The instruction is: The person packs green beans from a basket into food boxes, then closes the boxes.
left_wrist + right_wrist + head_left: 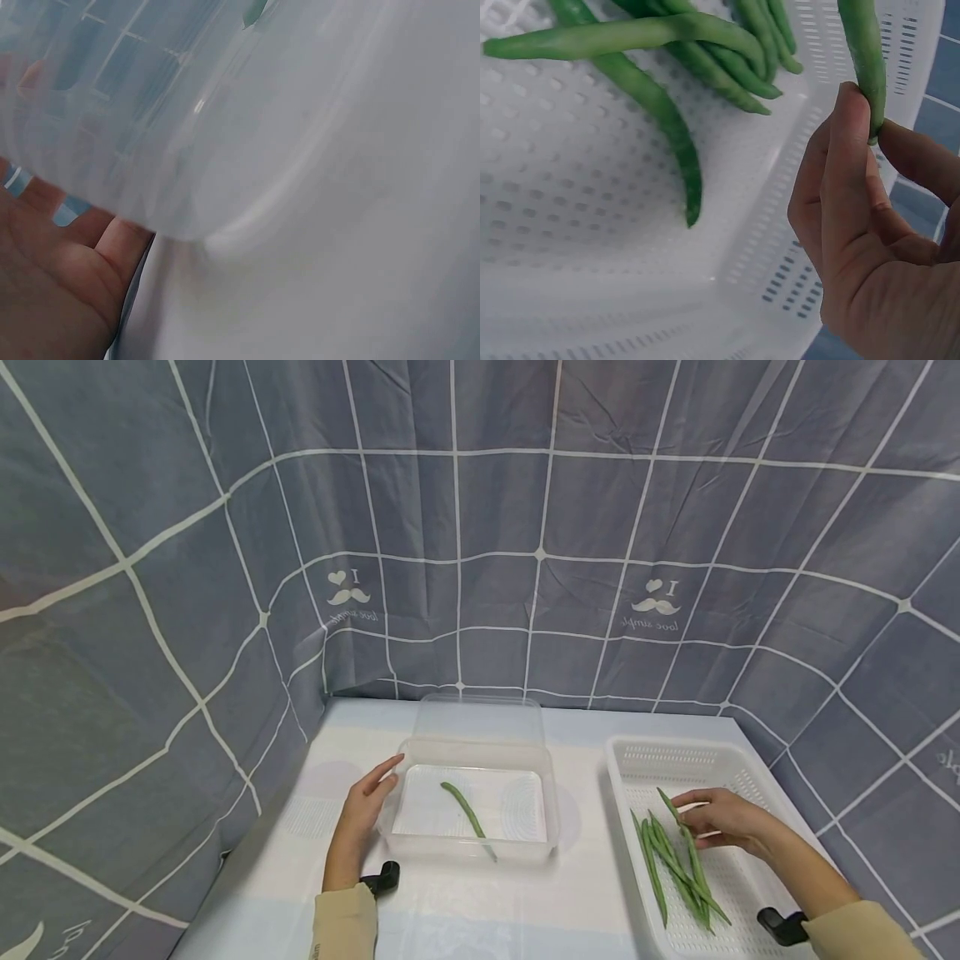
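My right hand (723, 818) pinches one end of a green bean (864, 52) between thumb and fingers, over the white perforated basket (626, 860). Several other green beans (679, 146) lie loosely piled in that basket, some crossing each other. On the left, my left hand (367, 802) touches the left side of a clear plastic container (555, 810) with its fingers fairly straight. In the left wrist view, the fingers (120, 244) rest against the outside of the container's wall. A single green bean (465, 810) lies inside the container, slanting toward its near side.
A clear lid-like plastic piece (480, 718) lies behind the container. The white table (450, 910) is bordered at the back and sides by a grey curtain (495, 510) with white grid lines. The basket's raised rim stands right of the container.
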A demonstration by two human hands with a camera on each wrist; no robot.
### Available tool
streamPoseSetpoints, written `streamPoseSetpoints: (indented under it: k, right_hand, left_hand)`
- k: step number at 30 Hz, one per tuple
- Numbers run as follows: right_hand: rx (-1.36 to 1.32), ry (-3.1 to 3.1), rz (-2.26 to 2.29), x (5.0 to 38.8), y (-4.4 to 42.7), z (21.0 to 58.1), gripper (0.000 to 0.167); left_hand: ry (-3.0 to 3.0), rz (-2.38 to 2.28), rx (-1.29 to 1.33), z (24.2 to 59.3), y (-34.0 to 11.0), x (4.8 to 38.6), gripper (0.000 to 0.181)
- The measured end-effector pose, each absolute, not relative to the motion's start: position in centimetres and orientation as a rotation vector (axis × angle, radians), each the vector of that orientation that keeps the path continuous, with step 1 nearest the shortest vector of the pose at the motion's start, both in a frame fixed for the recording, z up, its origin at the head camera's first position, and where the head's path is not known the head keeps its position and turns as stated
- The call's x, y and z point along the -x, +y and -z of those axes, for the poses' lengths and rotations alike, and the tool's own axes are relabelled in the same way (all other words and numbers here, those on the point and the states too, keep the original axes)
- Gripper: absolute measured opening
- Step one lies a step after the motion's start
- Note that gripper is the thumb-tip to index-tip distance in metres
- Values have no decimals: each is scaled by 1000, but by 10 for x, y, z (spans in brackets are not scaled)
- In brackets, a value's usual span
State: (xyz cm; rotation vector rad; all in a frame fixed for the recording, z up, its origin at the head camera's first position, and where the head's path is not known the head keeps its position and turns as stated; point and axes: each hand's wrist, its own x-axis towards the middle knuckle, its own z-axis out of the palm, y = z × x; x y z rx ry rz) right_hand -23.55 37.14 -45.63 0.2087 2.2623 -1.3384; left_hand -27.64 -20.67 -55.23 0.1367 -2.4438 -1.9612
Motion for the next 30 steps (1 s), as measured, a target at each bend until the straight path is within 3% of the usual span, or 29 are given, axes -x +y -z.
streamPoseSetpoints:
  k: [30]
  right_hand:
    - [18, 2255, 1402, 271, 315, 406, 59]
  left_hand:
    - [-2433, 1954, -165, 553, -205, 277, 43]
